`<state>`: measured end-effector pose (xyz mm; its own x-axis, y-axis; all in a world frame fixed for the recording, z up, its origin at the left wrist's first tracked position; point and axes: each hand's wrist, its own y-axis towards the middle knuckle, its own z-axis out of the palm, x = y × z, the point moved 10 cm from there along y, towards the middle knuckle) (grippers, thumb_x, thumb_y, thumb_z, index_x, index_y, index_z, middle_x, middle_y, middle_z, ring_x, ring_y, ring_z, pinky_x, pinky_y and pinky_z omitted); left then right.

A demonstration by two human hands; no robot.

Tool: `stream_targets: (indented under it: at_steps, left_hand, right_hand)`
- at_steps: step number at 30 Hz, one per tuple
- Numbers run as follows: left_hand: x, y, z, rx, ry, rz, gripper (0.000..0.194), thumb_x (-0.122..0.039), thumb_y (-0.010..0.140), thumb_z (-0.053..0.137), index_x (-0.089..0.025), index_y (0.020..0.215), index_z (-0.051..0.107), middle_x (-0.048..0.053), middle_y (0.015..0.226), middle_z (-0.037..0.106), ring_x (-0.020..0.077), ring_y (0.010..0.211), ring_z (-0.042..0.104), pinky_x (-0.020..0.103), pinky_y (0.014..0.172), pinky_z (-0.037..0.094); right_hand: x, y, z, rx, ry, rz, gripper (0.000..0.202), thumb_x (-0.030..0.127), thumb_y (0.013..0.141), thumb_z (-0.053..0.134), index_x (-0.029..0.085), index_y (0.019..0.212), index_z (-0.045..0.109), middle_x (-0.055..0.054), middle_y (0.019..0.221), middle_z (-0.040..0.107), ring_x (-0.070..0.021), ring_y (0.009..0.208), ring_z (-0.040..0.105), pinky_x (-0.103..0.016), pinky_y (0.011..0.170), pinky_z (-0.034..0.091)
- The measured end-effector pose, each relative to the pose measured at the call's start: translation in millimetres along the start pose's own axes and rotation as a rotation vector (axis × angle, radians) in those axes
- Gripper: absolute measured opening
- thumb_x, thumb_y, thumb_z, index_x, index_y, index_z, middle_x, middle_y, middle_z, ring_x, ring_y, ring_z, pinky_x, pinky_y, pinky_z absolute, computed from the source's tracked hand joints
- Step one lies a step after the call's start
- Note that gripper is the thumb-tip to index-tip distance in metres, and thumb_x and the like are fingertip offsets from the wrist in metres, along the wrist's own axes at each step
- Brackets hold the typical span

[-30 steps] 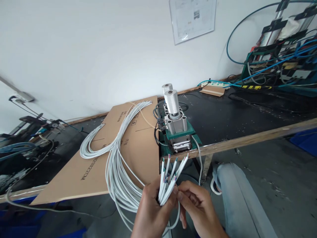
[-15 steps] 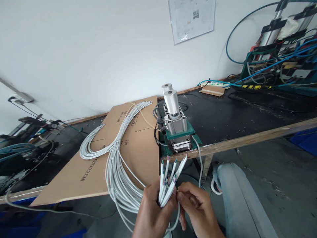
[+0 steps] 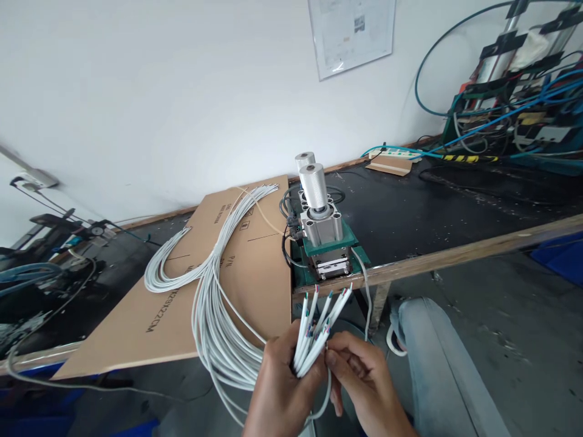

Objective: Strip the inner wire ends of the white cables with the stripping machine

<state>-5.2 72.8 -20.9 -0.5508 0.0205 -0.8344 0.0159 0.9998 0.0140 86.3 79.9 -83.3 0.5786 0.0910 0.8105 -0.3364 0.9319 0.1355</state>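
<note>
My left hand (image 3: 286, 382) is closed round a bunch of white cables (image 3: 312, 343), whose cut ends point up and show small coloured wires. Beside it, my right hand (image 3: 359, 376) pinches with thumb and forefinger at the end of one white cable, just right of the bunch; the pinched tip is mostly hidden. That cable loops down below my hands. The long white cable bundle (image 3: 218, 321) runs from the cardboard sheet (image 3: 255, 273) over its front edge towards my left hand.
A pneumatic press fixture (image 3: 321, 218) with knurled silver cylinders stands at the edge of the black bench (image 3: 410, 212). Machinery with blue hoses (image 3: 514, 103) is at the far right. A power strip (image 3: 394, 155) lies by the wall. My knee (image 3: 432, 352) is at lower right.
The cable ends in my left hand have tipped slightly to the right. My right hand keeps its pinch at almost the same place. The view has shifted a little.
</note>
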Motion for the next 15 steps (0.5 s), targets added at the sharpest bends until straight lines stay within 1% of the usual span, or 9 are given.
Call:
stream_targets:
  at_steps: [5, 10, 13, 15]
  left_hand:
    - [-6, 1, -3.2, -0.040, -0.015, 0.016, 0.016, -0.020, 0.083, 0.058, -0.019, 0.067, 0.057, -0.004, 0.057, 0.055, 0.0137, 0.055, 0.050, 0.020, 0.054, 0.040]
    - [-6, 1, -3.8, -0.050, -0.015, 0.020, 0.015, -0.020, 0.082, 0.059, -0.018, 0.067, 0.059, -0.004, 0.057, 0.057, 0.0138, 0.054, 0.052, 0.020, 0.053, 0.041]
    - [-4, 2, -5.0, -0.066, -0.027, 0.003, 0.014, -0.023, 0.083, 0.060, -0.017, 0.071, 0.063, -0.002, 0.058, 0.059, 0.0149, 0.056, 0.054, 0.021, 0.054, 0.043]
    - [-4, 4, -2.5, -0.037, -0.029, -0.012, 0.017, -0.026, 0.085, 0.060, -0.017, 0.071, 0.063, -0.002, 0.059, 0.059, 0.0151, 0.056, 0.053, 0.021, 0.054, 0.043]
  right_hand:
    - [-4, -3, 0, -0.041, 0.035, -0.008, 0.036, 0.047, 0.093, 0.069, 0.016, 0.075, 0.064, 0.005, 0.059, 0.053, -0.0029, 0.036, 0.047, -0.010, 0.035, 0.039]
    - [-13, -7, -8, -0.148, 0.018, 0.052, 0.037, 0.051, 0.090, 0.072, 0.016, 0.077, 0.067, 0.004, 0.060, 0.055, -0.0040, 0.038, 0.049, -0.012, 0.037, 0.042]
    - [-9, -6, -7, -0.107, -0.009, 0.038, 0.037, 0.049, 0.092, 0.070, 0.016, 0.076, 0.067, 0.003, 0.060, 0.057, -0.0048, 0.038, 0.050, -0.013, 0.037, 0.043]
    - [-3, -3, -5, -0.068, -0.007, 0.007, 0.036, 0.048, 0.093, 0.069, 0.016, 0.076, 0.066, 0.003, 0.059, 0.057, -0.0046, 0.037, 0.050, -0.012, 0.036, 0.042]
